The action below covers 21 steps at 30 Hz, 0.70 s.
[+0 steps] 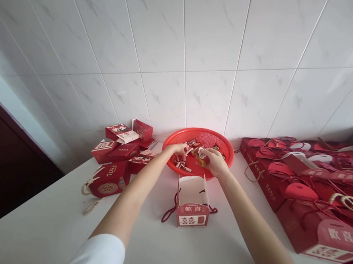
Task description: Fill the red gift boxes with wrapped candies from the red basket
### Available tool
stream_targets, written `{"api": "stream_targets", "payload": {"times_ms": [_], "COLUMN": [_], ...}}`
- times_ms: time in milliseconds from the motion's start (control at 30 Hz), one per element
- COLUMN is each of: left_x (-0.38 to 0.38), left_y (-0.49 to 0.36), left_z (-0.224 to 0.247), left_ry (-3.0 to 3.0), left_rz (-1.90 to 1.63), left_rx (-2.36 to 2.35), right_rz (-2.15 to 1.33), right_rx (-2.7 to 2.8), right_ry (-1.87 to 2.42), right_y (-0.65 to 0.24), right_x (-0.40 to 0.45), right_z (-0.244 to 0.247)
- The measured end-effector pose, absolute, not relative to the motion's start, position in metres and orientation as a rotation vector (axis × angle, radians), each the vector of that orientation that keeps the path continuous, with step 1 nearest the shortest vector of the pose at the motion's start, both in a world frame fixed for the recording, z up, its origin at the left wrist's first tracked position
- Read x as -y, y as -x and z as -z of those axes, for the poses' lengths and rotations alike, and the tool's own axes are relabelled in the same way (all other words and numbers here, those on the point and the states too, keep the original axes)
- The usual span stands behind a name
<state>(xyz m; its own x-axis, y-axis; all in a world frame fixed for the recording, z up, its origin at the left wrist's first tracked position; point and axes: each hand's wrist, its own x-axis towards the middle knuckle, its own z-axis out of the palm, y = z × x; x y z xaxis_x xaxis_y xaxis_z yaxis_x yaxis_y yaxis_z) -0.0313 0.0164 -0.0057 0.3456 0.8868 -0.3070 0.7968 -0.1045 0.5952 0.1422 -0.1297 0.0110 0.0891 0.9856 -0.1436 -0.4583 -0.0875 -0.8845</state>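
Observation:
Both of my hands reach into a round red plastic basket point(228, 151) by the wall, where several wrapped candies point(182, 165) lie. My left hand point(179, 150) is at the basket's left side, its fingers closed on a small red-and-white wrapped candy. On the right, my right hand point(213, 160) pinches a white-labelled wrapped candy point(202, 152) at its fingertips; a yellow-wrapped piece shows just below. In front of the basket, between my forearms, stands an open red gift box point(192, 214) with a white inside and dark red cord handles.
At the left is a loose pile of red boxes point(124, 150), with a rope-handled red box point(109, 179) nearer me. Rows of red gift boxes point(296, 219) with cords fill the right side. The white table point(169, 251) meets a tiled wall point(210, 34) behind.

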Motion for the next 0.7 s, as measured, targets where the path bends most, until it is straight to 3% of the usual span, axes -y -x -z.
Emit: {"api": "stream_targets", "payload": {"times_ms": [100, 467, 700], "left_x": [-0.010, 0.025, 0.052], "left_y": [0.028, 0.028, 0.032], "left_z": [0.002, -0.023, -0.020], "left_ry": [-1.912, -1.680, -1.748], "left_rz": [-0.174, -0.735, -0.995], "left_rx": [-1.395, -0.779, -0.901], "right_rz": [-1.407, -1.351, -1.354], "right_rx": [0.670, 0.585, 0.580], "right_ry": [0.942, 0.700, 0.711], "right_y": [-0.142, -0.152, -0.152], "right_x": [0.128, 0.121, 0.119], "right_z": [-0.010, -0.004, -0.002]}}
